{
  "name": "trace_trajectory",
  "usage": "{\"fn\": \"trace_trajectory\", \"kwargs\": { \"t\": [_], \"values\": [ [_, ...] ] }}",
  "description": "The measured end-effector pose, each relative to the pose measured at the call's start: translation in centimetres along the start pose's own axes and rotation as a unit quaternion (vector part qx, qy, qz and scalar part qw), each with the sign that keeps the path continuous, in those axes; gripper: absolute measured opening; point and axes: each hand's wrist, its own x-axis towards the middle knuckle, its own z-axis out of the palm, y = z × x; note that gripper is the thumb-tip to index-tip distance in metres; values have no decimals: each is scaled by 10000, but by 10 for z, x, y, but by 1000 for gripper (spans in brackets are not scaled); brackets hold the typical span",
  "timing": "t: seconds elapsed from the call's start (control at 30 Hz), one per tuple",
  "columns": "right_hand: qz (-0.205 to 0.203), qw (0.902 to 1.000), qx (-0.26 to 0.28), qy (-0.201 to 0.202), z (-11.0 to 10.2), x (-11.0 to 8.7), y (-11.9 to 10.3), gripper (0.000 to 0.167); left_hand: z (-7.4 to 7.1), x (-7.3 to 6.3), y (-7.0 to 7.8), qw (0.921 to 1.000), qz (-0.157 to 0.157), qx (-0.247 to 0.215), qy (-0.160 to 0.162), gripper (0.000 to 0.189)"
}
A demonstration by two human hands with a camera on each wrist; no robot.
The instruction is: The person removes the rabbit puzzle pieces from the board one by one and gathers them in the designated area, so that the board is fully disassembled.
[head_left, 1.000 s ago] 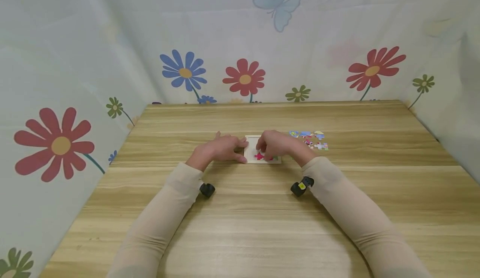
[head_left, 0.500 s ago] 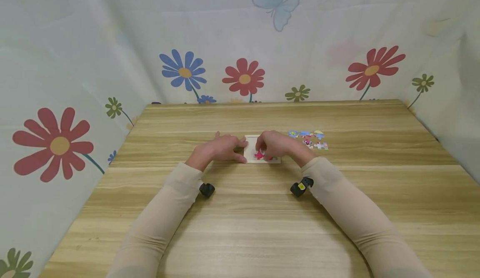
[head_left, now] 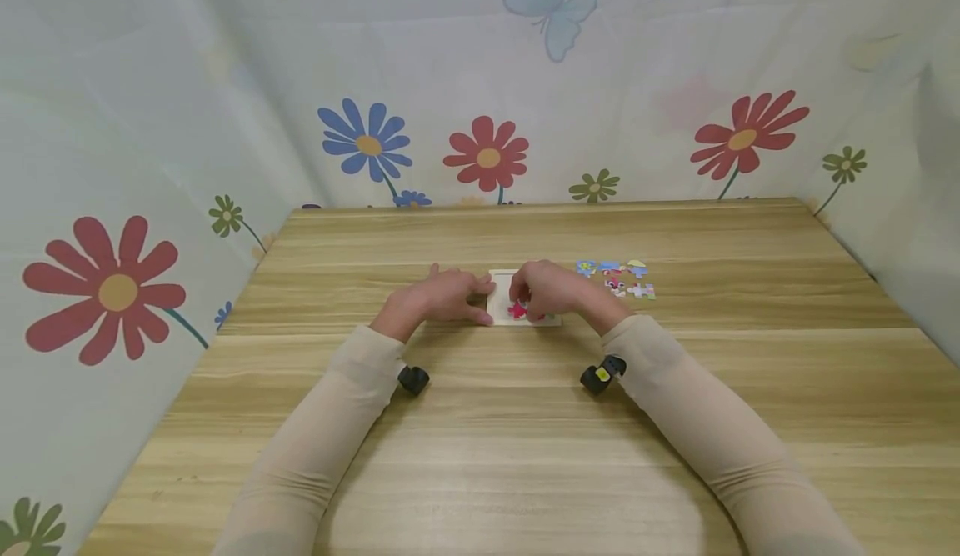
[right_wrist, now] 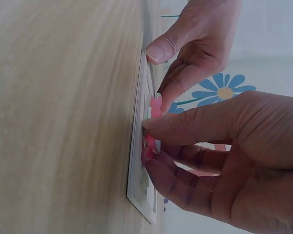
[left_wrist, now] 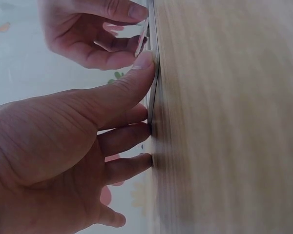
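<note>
A shallow white puzzle tray [head_left: 501, 289] lies on the wooden table between the two hands. My right hand [head_left: 551, 285] pinches a pink jigsaw piece [right_wrist: 156, 105] between thumb and fingers, tilted up from the tray in the right wrist view. Beneath these fingers, other coloured puzzle parts show at the tray's near side, partly hidden. My left hand [head_left: 444, 296] rests at the left side of the tray. In the left wrist view its thumb [left_wrist: 144, 59] presses at the tray's edge, with the other fingers spread and fairly straight, their tips down by the table.
Several loose jigsaw pieces [head_left: 641, 292] lie right of the tray, behind the right wrist, in blue, pink and white. The wooden table [head_left: 495, 439] runs back to a white curtain [head_left: 637, 64] printed with flowers. Black wrist cameras [head_left: 414, 380] sit under both sleeves.
</note>
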Motion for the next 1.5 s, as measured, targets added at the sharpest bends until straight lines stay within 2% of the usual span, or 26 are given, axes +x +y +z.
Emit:
{"fn": "trace_trajectory", "kwargs": {
  "t": [0.23, 0.43, 0.8, 1.13, 1.3, 1.4, 1.5],
  "values": [
    [-158, 9998, 75, 20, -1, 0, 3, 30, 0, 0, 0, 10000, -1, 24, 10, 75],
    [-177, 9997, 177, 38, -1, 0, 8, 26, -1, 0, -1, 10000, -6, -22, -25, 75],
    [-475, 9979, 431, -86, -4, -4, 13, 24, -1, -1, 0, 10000, -12, -28, -18, 73],
    [-580, 9969, 526, -92, -10, -8, 20, 31, 1, -2, 1, 9999, -80, -73, -15, 73],
    [-328, 9972, 661, -87, -19, -17, 24, 34, 1, -1, 0, 9999, -113, -50, -43, 73],
    [-115, 9962, 863, -10, -24, -26, 34, 27, 1, -1, 0, 9999, -105, -53, -42, 73],
    [-178, 9964, 812, 172, -29, -37, 49, 21, 2, -1, -1, 9999, -99, -90, -34, 73]
  ]
}}
